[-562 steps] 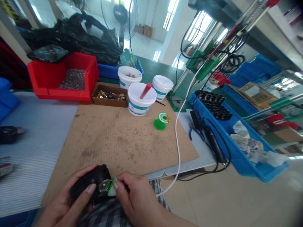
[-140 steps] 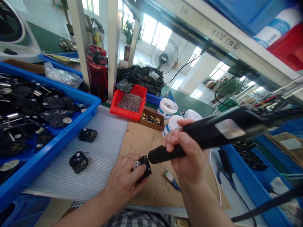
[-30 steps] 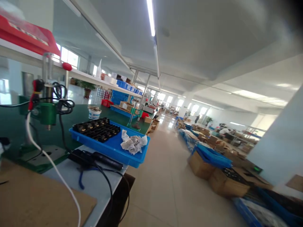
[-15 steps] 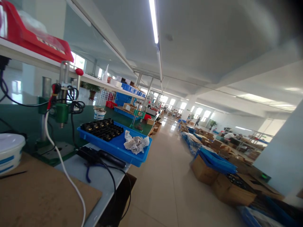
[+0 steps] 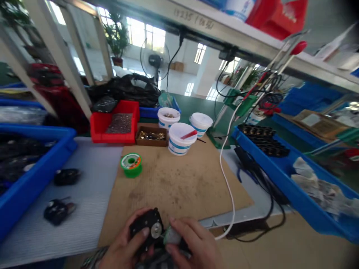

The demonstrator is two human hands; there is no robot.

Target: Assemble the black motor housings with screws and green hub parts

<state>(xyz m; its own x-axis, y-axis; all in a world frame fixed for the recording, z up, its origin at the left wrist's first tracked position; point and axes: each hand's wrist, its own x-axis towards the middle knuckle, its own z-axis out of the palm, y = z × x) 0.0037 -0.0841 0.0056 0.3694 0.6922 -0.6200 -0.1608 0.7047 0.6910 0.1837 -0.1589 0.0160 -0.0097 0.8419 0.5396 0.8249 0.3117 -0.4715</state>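
Note:
My left hand (image 5: 123, 246) is wrapped round a black housing (image 5: 143, 221) with a round silvery disc (image 5: 156, 230) on its face, low at the front edge of the cardboard mat. Close to its right side, my right hand (image 5: 196, 241) pinches a small rounded grey-green part (image 5: 172, 236) between thumb and fingers. A thin greenish wire seems to run between the part and the housing, though blur hides how they join. Beyond the hands lies a green spool of wire (image 5: 131, 165). Two black assemblies, the upper one (image 5: 67, 176) and the lower one (image 5: 57, 211), rest on the left.
A red bin (image 5: 114, 139), a small brown box (image 5: 151, 141) of metal parts and white tubs (image 5: 179, 149) line the mat's back. Blue trays flank the workspace, left (image 5: 42, 164) and right (image 5: 305, 213). A white cable (image 5: 228, 179) crosses the right side beside a green press (image 5: 244, 106).
The view has swung left and down from the aisle to the bench. Both my hands, the black housing and the grey-green part have come into view.

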